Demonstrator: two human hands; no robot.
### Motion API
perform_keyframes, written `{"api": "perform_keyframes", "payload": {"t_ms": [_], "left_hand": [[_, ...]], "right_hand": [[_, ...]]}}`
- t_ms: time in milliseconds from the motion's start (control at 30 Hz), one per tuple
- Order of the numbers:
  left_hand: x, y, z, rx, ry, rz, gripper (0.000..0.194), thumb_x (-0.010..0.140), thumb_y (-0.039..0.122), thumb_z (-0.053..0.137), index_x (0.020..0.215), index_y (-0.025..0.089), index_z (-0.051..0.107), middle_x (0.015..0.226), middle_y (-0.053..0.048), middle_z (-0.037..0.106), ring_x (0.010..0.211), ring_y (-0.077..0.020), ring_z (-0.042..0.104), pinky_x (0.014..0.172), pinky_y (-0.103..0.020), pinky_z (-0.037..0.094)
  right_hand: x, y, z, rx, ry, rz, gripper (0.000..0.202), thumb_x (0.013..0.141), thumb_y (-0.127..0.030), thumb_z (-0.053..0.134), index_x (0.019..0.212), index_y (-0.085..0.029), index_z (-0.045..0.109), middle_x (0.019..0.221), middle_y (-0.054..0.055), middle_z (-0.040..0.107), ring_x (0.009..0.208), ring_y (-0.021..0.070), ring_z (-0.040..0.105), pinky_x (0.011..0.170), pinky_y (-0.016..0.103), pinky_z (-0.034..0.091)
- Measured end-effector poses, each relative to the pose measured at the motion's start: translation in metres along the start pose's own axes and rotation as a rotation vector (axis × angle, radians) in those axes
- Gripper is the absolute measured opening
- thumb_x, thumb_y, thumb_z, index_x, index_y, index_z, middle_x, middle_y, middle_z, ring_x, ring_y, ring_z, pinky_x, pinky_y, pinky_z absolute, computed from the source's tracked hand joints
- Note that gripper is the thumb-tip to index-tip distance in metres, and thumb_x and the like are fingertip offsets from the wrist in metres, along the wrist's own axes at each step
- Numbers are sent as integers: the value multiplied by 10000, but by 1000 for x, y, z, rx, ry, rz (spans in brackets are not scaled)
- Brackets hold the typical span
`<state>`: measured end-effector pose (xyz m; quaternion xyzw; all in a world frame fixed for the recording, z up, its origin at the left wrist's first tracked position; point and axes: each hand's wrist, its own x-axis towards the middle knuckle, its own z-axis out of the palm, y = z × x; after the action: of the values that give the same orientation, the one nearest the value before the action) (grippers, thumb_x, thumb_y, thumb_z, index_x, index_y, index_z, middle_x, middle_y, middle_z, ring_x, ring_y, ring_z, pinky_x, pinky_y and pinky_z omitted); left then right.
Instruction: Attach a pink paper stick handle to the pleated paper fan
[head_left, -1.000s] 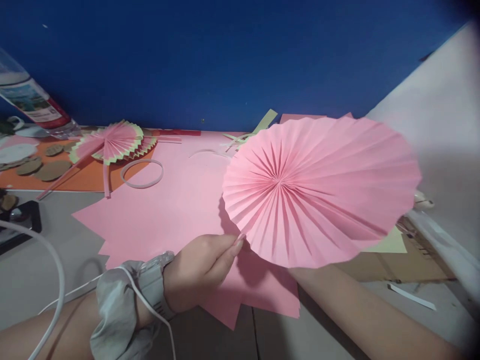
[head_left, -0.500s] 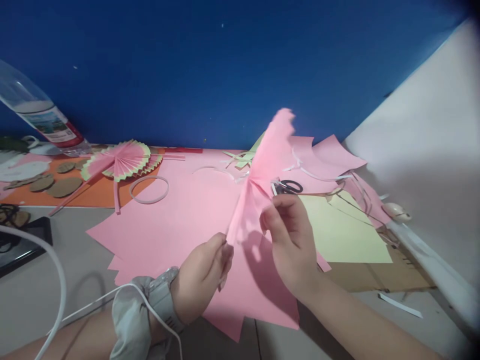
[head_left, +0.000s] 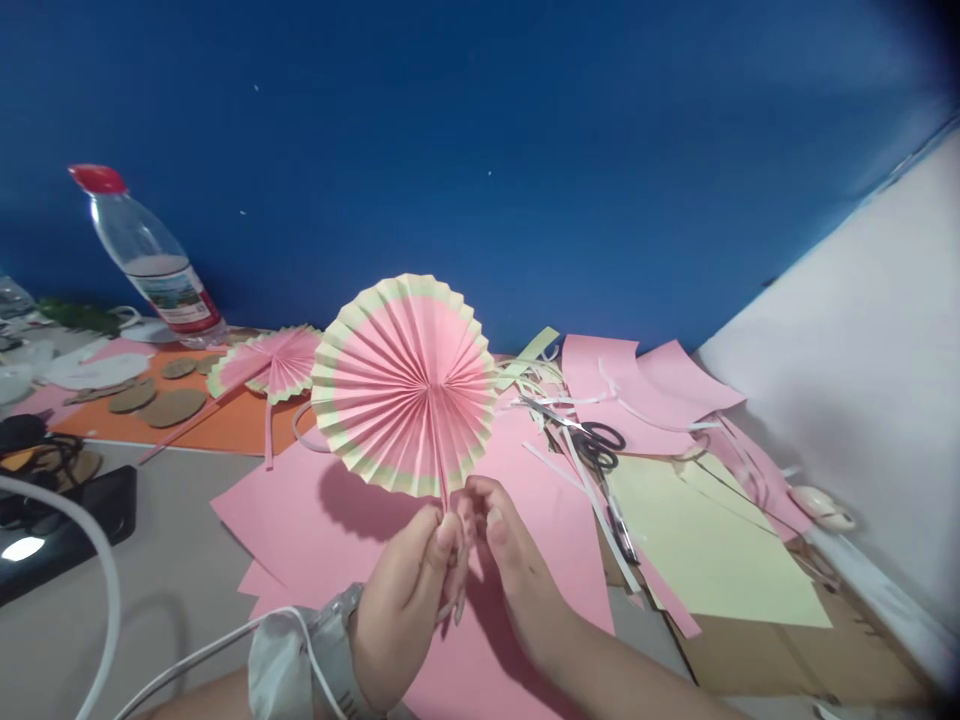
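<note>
A round pleated paper fan (head_left: 390,390), pink with a pale green rim, stands upright and fully spread in front of me. My left hand (head_left: 409,590) is closed on its narrow pink handle, just below the disc. Close beside it, my right hand (head_left: 517,575) is loosely cupped, its thumb apart from its bent fingers. Its fingertips reach the left fingertips near the handle's lower part; whether they touch the handle is hidden. Large pink paper sheets (head_left: 547,500) lie under both hands.
Black-handled scissors (head_left: 600,445) lie among paper strips, beside a pale green sheet (head_left: 720,540) on cardboard. More pleated fans (head_left: 281,365), cardboard discs (head_left: 172,407) and a tilted bottle (head_left: 169,270) are on the left. A white cable (head_left: 112,590) crosses the lower left.
The fan has turned from edge-on to face me, showing its full disc. My right hand has moved left from beside the fan to the handle, close to my left hand. The view has shifted.
</note>
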<state>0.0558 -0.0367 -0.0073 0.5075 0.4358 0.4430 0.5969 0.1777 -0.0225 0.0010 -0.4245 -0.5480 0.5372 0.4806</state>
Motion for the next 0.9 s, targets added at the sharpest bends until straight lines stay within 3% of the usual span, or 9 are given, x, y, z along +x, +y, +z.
{"api": "perform_keyframes", "payload": {"t_ms": [67,200,333,433,500,600,767,900], "left_hand": [[0,1,1,30,-32,-21,394,971,432,280,667,203,382,478,64,386,420,-77,391,457,-196,373],[-2,0,2,53,-94,-35,376,958,461,290,693,213,385,459,68,373,384,-80,376,416,-194,357],[-4,-1,-1,185,-151,48,368,958,438,298,690,208,401,487,45,425,411,-84,410,446,-203,369],[-1,-2,-1,240,-118,104,404,960,415,310,635,200,418,484,26,447,465,-93,449,538,-217,412],[0,-4,0,176,-107,61,403,963,415,300,645,199,421,472,34,433,449,-92,444,517,-211,415],[0,-9,2,91,-124,17,373,963,423,300,684,198,407,465,56,412,395,-74,405,419,-180,360],[-2,-9,2,131,-110,64,385,968,405,305,666,189,410,451,58,410,404,-64,411,457,-171,370],[1,-7,2,106,-106,-1,371,967,420,293,695,194,408,464,61,407,401,-69,401,429,-170,356]], "right_hand": [[0,0,-1,59,-65,72,312,871,-540,461,892,-229,486,832,18,541,752,149,587,644,269,510],[-8,9,1,328,-176,265,333,870,-563,445,838,-233,411,643,-44,498,476,107,545,433,237,471],[-17,13,2,287,-131,211,371,811,-561,553,863,-198,499,746,14,581,577,115,599,554,273,532],[-14,11,3,295,-138,242,387,834,-569,510,843,-182,494,556,-30,549,415,96,549,432,235,503],[-11,11,4,306,-140,267,370,859,-553,480,863,-184,468,449,-73,500,315,85,490,350,201,461],[-9,12,4,306,-141,252,365,854,-545,495,863,-181,459,455,-83,498,302,75,492,345,190,468],[-11,13,4,312,-117,246,359,849,-530,517,816,-177,464,487,-80,495,329,64,510,353,174,467],[-9,11,6,320,-102,272,360,856,-541,497,844,-185,448,445,-96,489,298,66,487,333,176,454]]}}
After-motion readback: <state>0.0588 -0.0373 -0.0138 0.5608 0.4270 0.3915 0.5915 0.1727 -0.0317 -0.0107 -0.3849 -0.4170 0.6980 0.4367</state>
